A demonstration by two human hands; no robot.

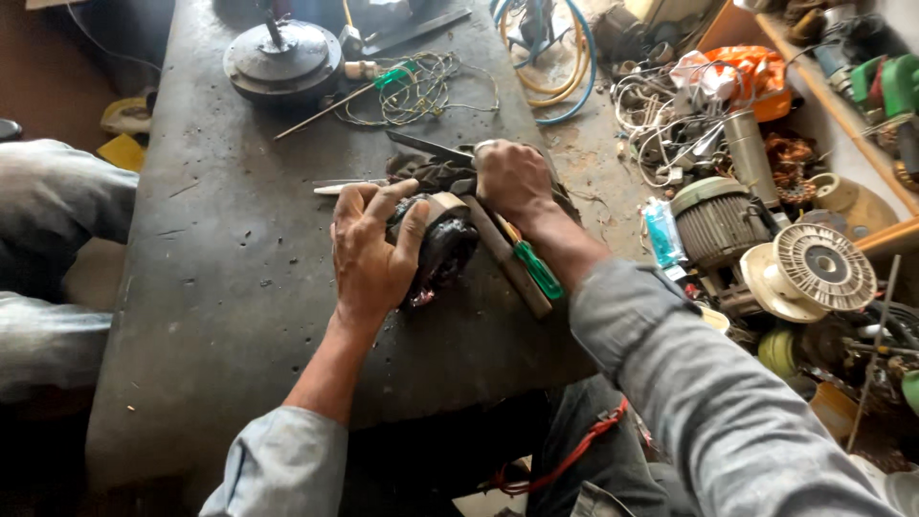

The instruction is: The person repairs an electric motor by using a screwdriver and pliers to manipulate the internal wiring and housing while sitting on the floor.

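Near edge of the worktop (pixel 239 316), dark pitted metal: two grey sleeves enter from below, a red cord (pixel 565 458) hanging between them.

Left hand (pixel 369 251): fingers spread and pressed over the motor stator (pixel 442 247), a dark round part with a pale band about its rim, lying near the middle of the worktop toward its right edge. The hand is clamped on the stator's left side.

Right hand (pixel 512 177): closed into a fist just behind the stator, gripping something at its top; what it grips is hidden by the fingers. A dark metal blade (pixel 426 146) juts left from beneath this hand.

Just right of the stator, touching the right wrist: a wooden-handled tool (pixel 507 257) and a green-handled screwdriver (pixel 534 266), lying side by side, slanting toward the right edge.

Left of the hands: a thin pale strip (pixel 340 187), flat on the worktop.

Far end of the worktop: a round fan motor housing (pixel 282 59) with its shaft up; beside it a tangle of thin wire (pixel 421 88), a second green-handled screwdriver (pixel 345 96) with a long shaft, and a flat dark bar (pixel 412 31).

Beyond the right edge, on the floor: coiled blue and yellow hoses (pixel 560 72), an orange bag (pixel 756 72), a ribbed grey motor (pixel 718 225), a cream plastic spool (pixel 814 268), and mixed scrap parts.

Beyond the left edge: another person's grey-clad knees (pixel 53 206).
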